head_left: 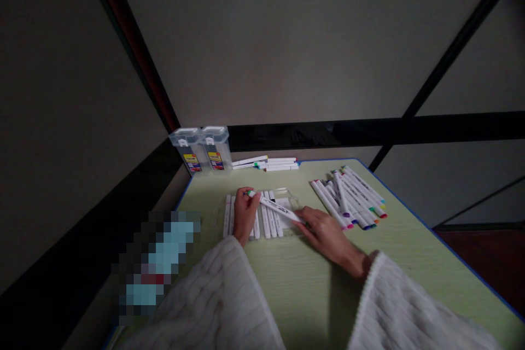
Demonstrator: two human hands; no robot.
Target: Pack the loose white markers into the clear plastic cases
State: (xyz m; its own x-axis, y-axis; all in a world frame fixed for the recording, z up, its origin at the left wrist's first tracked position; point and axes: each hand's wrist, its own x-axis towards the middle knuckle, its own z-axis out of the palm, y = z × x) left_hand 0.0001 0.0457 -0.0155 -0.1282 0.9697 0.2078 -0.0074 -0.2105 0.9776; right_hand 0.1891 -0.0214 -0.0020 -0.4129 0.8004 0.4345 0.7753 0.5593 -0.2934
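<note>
A white marker (279, 208) with a green end is held slantwise between both hands. Its green end sits in the closed fingers of my left hand (245, 212). At the lower end, my right hand (326, 234) pinches the marker. Beneath it lies a clear plastic tray (293, 232) holding several white markers (270, 224) side by side, partly hidden by my left hand. Right of the tray, nearest my right hand, a loose pile of white markers (348, 197) shows pink, purple, blue, green and yellow ends.
Two clear plastic boxes (215, 150) with labels stand at the table's back left corner. Beside them lie several more white markers (281, 164) along the back edge. A blurred-out patch (164, 262) covers something at the left. The table (295, 295) has a blue rim, with a wall panel behind it.
</note>
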